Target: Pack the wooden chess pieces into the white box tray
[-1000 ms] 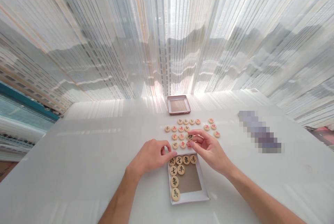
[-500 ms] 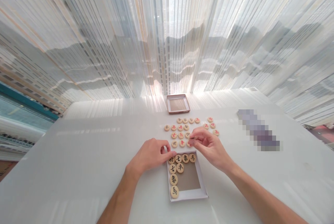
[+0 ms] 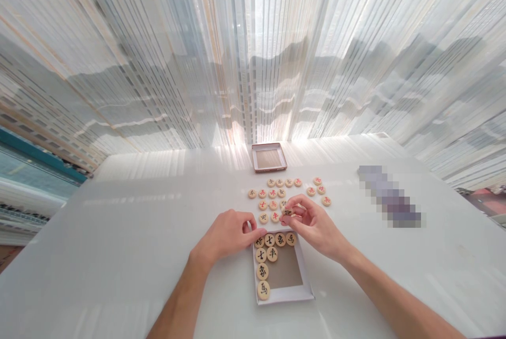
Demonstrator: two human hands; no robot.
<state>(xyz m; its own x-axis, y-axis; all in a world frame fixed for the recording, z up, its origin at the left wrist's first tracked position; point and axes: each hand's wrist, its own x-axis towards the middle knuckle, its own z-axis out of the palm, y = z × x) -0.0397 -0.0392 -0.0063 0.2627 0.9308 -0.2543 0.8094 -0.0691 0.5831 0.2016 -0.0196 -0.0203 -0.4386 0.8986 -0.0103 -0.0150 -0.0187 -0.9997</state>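
A shallow white box (image 3: 306, 278) lies in front of me, with round wooden Chinese chess pieces along its left side and top edge. All of these bear black characters. Curled fingers of my left hand (image 3: 229, 236) hold the box's upper left corner, the thumb partly over a black-marked piece (image 3: 259, 241). Just above the box's top edge, my right hand (image 3: 316, 223) pinches another Chinese chess piece (image 3: 287, 213) between thumb and fingers. Its black character shows. Beyond are rows of red- and black-marked pieces (image 3: 273, 205); the right hand covers part of them.
An open box lid (image 3: 269, 158) with a brown rim lies at the far side of the white table (image 3: 138, 233). Several loose red-marked pieces (image 3: 321, 190) sit right of the rows. A pixelated object (image 3: 389, 194) lies farther right. Sheer striped curtains (image 3: 253, 65) hang behind the table.
My right hand has lifted its piece off the row and tilted it, so its character now faces me. My left hand stays at the box corner.
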